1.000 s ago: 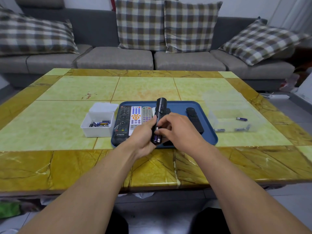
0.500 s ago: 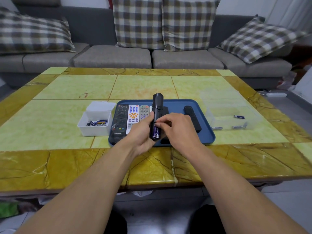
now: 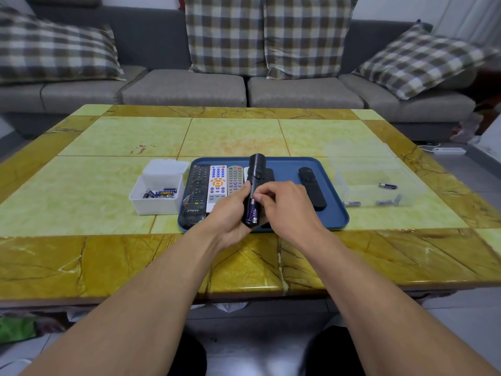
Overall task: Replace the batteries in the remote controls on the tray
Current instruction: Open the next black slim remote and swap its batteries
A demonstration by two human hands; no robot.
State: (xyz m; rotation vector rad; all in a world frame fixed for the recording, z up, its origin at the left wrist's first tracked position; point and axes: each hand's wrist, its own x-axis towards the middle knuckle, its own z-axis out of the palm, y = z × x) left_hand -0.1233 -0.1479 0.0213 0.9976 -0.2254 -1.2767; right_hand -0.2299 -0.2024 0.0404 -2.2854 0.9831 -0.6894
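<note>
My left hand (image 3: 230,215) grips a slim black remote (image 3: 254,175) held above the blue tray (image 3: 336,213), back side up with its battery bay uncovered. A purple battery (image 3: 253,211) lies in the bay. My right hand (image 3: 287,207) curls against the remote's right side, fingertips on the battery. On the tray lie a black remote (image 3: 196,189), a white one (image 3: 217,184), a grey one (image 3: 234,179) and another black remote (image 3: 311,187) on the right.
A white box (image 3: 157,194) holding several batteries sits left of the tray. A clear box (image 3: 379,183) with three loose batteries stands to the right. A grey sofa with checked pillows runs behind the yellow tiled table (image 3: 108,261).
The hands and remote stay in the same place over the tray; my right fingertips have shifted slightly on the battery in the bay. The camera view has tipped a little.
</note>
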